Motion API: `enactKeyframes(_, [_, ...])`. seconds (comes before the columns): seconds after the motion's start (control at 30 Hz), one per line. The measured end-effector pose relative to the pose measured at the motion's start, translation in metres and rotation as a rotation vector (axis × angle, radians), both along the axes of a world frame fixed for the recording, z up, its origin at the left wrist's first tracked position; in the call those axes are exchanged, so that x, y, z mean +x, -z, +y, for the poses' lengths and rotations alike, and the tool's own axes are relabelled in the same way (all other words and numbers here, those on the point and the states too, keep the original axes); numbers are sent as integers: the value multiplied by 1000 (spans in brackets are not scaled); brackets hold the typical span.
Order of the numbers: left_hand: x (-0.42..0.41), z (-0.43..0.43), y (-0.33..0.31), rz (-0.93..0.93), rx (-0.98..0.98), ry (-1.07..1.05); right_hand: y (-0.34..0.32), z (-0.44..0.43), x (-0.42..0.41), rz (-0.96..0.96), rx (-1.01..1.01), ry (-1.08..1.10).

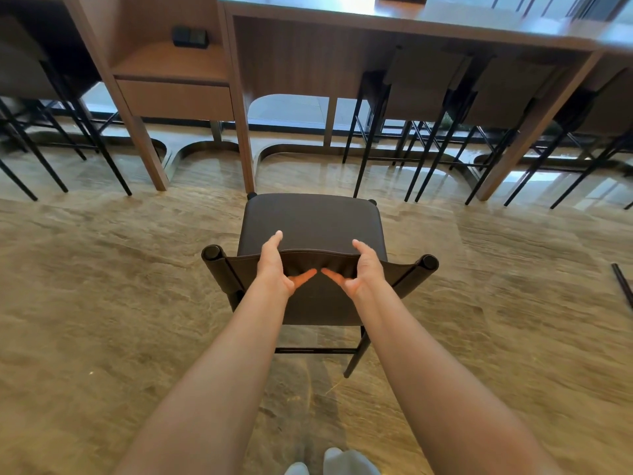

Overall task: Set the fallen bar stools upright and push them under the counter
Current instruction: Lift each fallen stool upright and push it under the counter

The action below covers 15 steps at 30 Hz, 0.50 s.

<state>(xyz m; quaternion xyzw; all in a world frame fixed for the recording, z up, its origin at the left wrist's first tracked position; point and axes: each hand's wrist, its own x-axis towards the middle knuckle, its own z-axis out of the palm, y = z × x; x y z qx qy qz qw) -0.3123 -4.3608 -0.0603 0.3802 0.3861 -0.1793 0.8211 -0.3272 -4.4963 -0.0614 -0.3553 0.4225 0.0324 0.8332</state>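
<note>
A dark brown bar stool stands upright on the floor right in front of me, its seat facing the counter. Both my hands grip the top edge of its backrest: my left hand on the left half, my right hand on the right half, thumbs pointing toward each other on the near side. The stool's front edge sits just short of the counter's left leg. Under the counter to the right, two more stools stand tucked in.
A lower wooden desk with a drawer and a black socket box is at the left, with more black-legged stools beyond it. A black stool leg pokes in at the right edge. The polished stone floor spreads around me.
</note>
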Motion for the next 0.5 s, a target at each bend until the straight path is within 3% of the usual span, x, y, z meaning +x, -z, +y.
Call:
enactKeyframes(0.23, [17,-4,2,27,73,34,-1,2,15,81,-151,-46])
enactKeyframes(0.5, [55,-3,-17,-41,97,90,-23,-4,54,27,-155,-86])
